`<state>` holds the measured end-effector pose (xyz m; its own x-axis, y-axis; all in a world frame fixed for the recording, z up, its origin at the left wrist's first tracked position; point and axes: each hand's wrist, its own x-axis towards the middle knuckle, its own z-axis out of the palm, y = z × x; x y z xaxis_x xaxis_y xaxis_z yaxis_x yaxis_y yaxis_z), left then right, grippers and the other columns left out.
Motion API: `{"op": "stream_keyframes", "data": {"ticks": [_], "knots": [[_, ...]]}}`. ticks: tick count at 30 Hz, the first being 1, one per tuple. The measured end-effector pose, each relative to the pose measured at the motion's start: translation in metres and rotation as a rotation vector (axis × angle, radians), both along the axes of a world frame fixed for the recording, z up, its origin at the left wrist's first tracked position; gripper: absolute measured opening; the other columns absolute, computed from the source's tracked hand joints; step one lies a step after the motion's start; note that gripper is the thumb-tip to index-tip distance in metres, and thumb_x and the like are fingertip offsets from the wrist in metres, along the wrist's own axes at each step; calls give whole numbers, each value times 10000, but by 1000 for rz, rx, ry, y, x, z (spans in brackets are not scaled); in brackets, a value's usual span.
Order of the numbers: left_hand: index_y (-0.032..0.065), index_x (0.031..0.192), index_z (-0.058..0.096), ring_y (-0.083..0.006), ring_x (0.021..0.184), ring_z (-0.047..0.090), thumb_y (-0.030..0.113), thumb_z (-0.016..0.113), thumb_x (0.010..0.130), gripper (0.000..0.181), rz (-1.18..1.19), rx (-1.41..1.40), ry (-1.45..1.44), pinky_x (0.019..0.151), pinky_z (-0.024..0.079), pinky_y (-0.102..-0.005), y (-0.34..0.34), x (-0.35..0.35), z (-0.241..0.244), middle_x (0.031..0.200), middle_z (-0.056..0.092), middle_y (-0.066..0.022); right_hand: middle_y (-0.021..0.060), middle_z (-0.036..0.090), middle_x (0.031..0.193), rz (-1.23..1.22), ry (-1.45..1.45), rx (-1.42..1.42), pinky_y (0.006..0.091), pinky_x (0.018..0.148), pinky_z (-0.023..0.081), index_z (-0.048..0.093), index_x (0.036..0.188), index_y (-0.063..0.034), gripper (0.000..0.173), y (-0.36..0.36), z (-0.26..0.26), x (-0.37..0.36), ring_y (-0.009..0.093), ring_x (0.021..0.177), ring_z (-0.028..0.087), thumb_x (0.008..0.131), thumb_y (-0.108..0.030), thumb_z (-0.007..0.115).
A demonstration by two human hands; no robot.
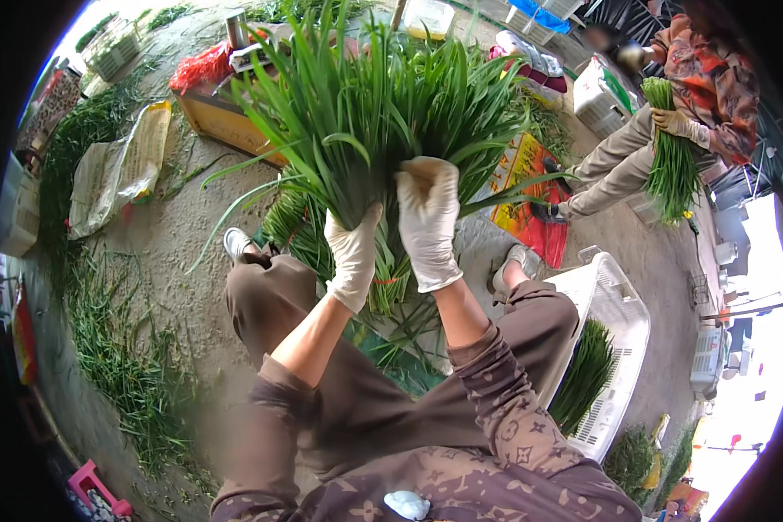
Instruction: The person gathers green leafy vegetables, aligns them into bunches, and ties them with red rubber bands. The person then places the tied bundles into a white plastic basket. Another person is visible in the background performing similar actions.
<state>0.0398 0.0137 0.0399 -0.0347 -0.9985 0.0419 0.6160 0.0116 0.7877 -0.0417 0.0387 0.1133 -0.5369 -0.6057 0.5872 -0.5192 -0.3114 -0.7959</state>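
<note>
My left hand [353, 258], in a pale rubber glove, is closed round the lower part of a bunch of long green leafy stalks [339, 143], which look like garlic chives. Gloved too, my right hand [429, 222] is raised beside it with bent fingers against the leaves; whether it grips any is hidden. More leaves [470, 111] fan out behind it. Below and between the hands, a bundle [386, 284] is bound with a red band. Another tied bundle [286, 218] lies to the left, near my shoe.
A white plastic crate [616, 293] holding green stalks stands by my right knee. Loose greens [130, 378] and a woven sack [121, 169] lie on the floor at left. A co-worker [711, 85] at upper right holds a green bundle [672, 156]. A wooden box [225, 127] stands ahead.
</note>
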Motion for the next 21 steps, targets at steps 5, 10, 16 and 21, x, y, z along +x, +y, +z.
{"op": "stream_keyframes", "data": {"ticks": [5,10,16,21], "knots": [[55,1135,686,-114,947,634,-17,727,858,289,-37,39,-20,859,505,-280,2,5,2,1087,700,9,66,613,1010,-62,117,-64,272,786,512,586,1148,-39,251,-7,-9,-19,133,829,606,919,44,644],[38,1131,669,-117,937,639,-41,711,864,281,-37,59,-24,853,524,-271,4,4,6,1068,697,-14,45,594,992,-35,79,39,256,767,503,657,1156,-38,261,-17,-4,-27,118,808,583,901,-7,703],[42,1112,692,-98,936,640,-40,716,861,264,-75,37,15,861,526,-261,5,3,0,1074,699,3,51,597,945,-7,-60,15,279,714,511,669,1132,-34,284,-23,7,-28,125,768,579,863,-68,754],[38,1108,682,-106,917,650,-69,698,863,267,-67,21,-41,829,546,-257,5,3,-5,1059,700,-10,82,646,891,14,-78,257,292,704,513,680,1053,-4,253,-24,14,-36,138,731,600,842,-108,773]]}}
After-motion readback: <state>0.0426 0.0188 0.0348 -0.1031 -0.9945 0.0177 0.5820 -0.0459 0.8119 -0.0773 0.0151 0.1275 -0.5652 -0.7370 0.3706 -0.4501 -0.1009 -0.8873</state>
